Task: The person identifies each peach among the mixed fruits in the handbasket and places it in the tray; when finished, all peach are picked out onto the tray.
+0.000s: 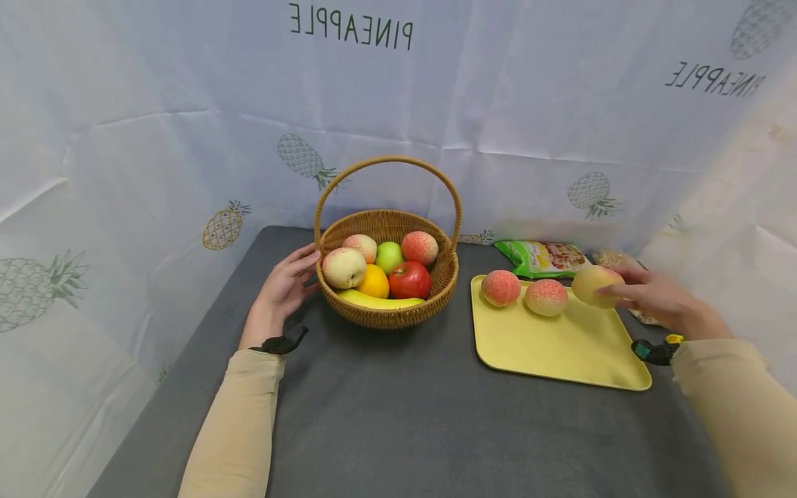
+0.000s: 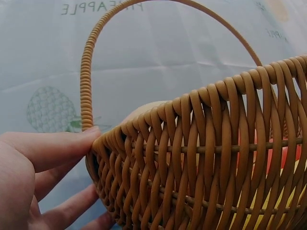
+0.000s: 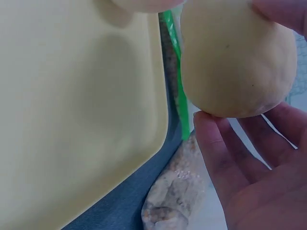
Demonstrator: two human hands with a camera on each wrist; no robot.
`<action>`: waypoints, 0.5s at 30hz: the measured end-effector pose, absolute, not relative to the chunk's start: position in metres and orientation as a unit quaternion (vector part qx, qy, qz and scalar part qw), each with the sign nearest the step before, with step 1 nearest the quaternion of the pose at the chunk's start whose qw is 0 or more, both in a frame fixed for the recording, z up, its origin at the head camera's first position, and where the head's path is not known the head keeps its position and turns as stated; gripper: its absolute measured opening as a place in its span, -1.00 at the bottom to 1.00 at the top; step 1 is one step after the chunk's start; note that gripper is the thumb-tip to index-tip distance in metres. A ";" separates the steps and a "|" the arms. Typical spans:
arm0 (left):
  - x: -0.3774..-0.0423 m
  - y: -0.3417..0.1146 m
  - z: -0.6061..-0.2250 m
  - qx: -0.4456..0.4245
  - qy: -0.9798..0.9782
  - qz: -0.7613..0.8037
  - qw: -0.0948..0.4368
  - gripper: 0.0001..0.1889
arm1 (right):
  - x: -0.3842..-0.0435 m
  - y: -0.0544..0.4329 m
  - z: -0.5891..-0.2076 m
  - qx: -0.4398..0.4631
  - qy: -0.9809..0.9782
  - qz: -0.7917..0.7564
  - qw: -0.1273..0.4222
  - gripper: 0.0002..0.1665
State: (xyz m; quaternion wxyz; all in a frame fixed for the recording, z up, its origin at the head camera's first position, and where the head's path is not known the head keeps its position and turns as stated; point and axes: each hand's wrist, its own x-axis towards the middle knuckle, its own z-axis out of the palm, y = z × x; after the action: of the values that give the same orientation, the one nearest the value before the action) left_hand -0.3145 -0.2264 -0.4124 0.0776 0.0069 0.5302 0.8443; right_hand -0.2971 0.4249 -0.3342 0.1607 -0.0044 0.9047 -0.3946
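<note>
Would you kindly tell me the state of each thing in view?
Basket: upright, with fruit inside
Handle: standing up over the basket
Left hand: touching the basket
Right hand: gripping a pale peach
Pale peach: off the tray
Tray: flat, two peaches resting on it
Green bag: lying behind the tray, seal unclear
Clear bag: partly hidden, seal unclear

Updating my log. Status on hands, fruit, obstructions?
Left hand touching basket. Right hand holding pale fruit near yellow tray's far corner. Two peaches between it and basket.
</note>
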 end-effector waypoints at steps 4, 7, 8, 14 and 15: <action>-0.314 -0.227 -0.415 0.008 0.530 0.844 0.077 -0.44 | -0.298 0.428 -0.346 -0.016 0.900 -0.401 0.171 -0.02; -0.315 -0.227 -0.416 0.011 0.531 0.843 0.082 -0.44 | -0.298 0.432 -0.357 -0.022 0.903 -0.395 0.166 -0.06; -0.315 -0.226 -0.416 0.012 0.531 0.843 0.083 -0.44 | -0.298 0.432 -0.359 -0.024 0.904 -0.396 0.162 -0.07; -0.315 -0.228 -0.415 0.012 0.529 0.845 0.084 -0.41 | -0.299 0.432 -0.368 -0.018 0.911 -0.382 0.155 -0.04; -0.315 -0.229 -0.415 0.012 0.528 0.845 0.083 -0.42 | -0.300 0.431 -0.369 -0.014 0.910 -0.384 0.159 -0.03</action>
State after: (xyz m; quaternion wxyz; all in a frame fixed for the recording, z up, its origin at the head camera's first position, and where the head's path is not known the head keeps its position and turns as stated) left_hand -0.3150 -0.2286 -0.4149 0.0835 0.0117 0.5276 0.8453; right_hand -0.3004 0.4315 -0.3691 0.1590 -0.0144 0.9095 -0.3838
